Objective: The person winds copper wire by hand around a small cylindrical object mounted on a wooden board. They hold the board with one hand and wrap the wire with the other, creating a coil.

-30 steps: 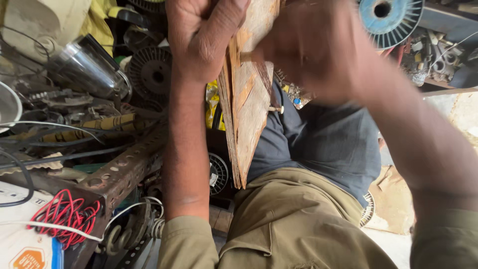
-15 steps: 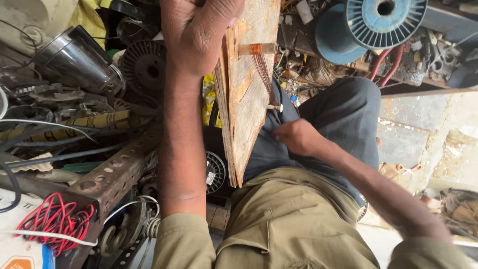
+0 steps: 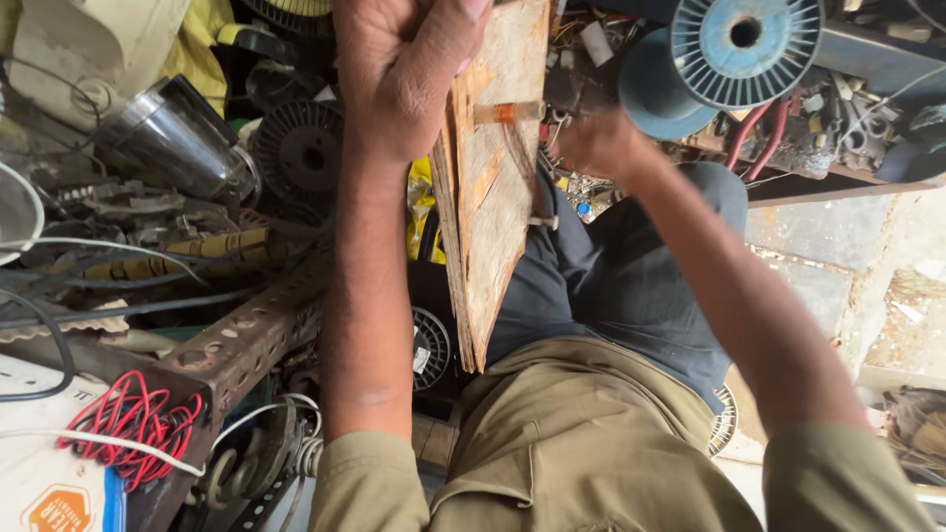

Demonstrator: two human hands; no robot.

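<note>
Cluttered workshop ground fills the view, with a stone floor on the right side and piles of metal parts on the left. Biggest in the picture is the person's own body: a khaki shirt at the bottom and dark trousers over the raised knee.

Next comes the wooden board, worn and with peeling paint, which stands on its edge between the two arms and rests against the leg. The left hand is closed around the upper part of this board, thumb on the top, so it is grasping it firmly. The right hand is on the other side of the board, just below a large blue wire spool; it is blurred, and I cannot tell if it is closed or holds something.

On the left lie a perforated rusty angle bar, a shiny steel jar and a round black fan part. Smaller things are a bundle of red wire near the bottom corner and a small round ribbed part just beside the lower end of the board.
</note>
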